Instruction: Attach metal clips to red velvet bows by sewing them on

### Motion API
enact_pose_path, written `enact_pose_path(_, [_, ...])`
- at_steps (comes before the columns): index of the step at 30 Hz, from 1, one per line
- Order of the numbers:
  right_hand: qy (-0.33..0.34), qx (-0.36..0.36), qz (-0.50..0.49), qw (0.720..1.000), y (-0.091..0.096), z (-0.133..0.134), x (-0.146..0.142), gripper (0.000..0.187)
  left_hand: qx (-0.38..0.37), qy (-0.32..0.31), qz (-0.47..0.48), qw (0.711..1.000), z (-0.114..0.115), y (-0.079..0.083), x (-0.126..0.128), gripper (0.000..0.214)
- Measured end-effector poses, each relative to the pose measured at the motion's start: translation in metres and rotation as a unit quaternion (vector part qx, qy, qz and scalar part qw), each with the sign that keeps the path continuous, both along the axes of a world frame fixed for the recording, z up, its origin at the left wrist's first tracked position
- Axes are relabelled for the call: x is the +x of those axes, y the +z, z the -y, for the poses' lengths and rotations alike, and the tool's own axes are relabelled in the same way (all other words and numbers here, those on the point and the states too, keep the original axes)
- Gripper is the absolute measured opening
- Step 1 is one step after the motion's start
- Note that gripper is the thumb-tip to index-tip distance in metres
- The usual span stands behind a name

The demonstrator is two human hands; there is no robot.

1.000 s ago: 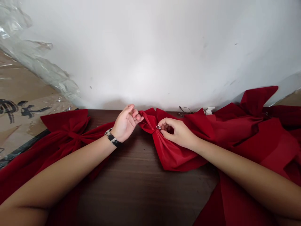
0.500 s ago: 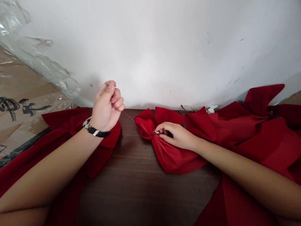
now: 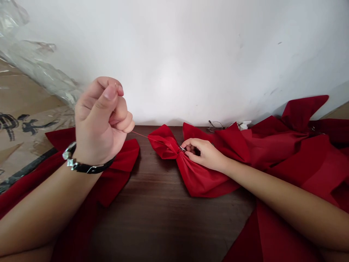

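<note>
Red cloth (image 3: 203, 182) lies gathered mid-table, a metal fitting (image 3: 182, 148) at the pinch. Right hand (image 3: 203, 154): grip nearly closed, thumb and fingers on the fitting. Left hand (image 3: 100, 120): raised, grip closed over red thread (image 3: 140, 135) that runs across the cloth toward the fitting; anything else in its fingertips too small to tell. Best done with even tension, fitting held steady, no jerk to snap thread. Table (image 3: 163, 218) dark, wood-grained, against white wall (image 3: 174, 72); eyeglasses (image 3: 215, 126) near it. Plastic-wrapped cardboard (image 3: 19, 96) at left.
</note>
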State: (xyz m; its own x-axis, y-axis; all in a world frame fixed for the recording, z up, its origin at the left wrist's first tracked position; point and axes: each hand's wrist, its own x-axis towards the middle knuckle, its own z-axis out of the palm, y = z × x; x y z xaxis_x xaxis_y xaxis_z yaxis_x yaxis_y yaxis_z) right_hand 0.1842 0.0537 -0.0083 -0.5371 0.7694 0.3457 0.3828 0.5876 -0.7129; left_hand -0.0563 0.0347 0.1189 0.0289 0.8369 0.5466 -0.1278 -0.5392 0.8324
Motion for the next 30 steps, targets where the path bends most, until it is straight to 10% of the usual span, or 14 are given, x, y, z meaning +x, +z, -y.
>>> enact_pose_path(8, [-0.006,0.004,0.017,1.000,0.002,0.003,-0.002,0.017,0.052,-0.117,-0.011,0.992,0.010,-0.009,0.011,0.014])
enact_pose_path(13, [-0.005,0.018,-0.030,0.999,0.001,0.003,-0.001,0.021,-0.147,-0.182,-0.185,0.954,0.013,-0.052,0.029,0.018])
enact_pose_path(20, [0.011,-0.004,-0.136,0.991,0.002,0.001,0.005,0.020,-0.187,-0.188,-0.194,0.944,0.006,-0.113,0.043,0.019])
enact_pose_path(30, [0.070,0.114,-0.063,0.989,0.000,0.001,0.005,0.008,-0.143,-0.176,-0.257,0.939,0.005,-0.113,0.043,0.018])
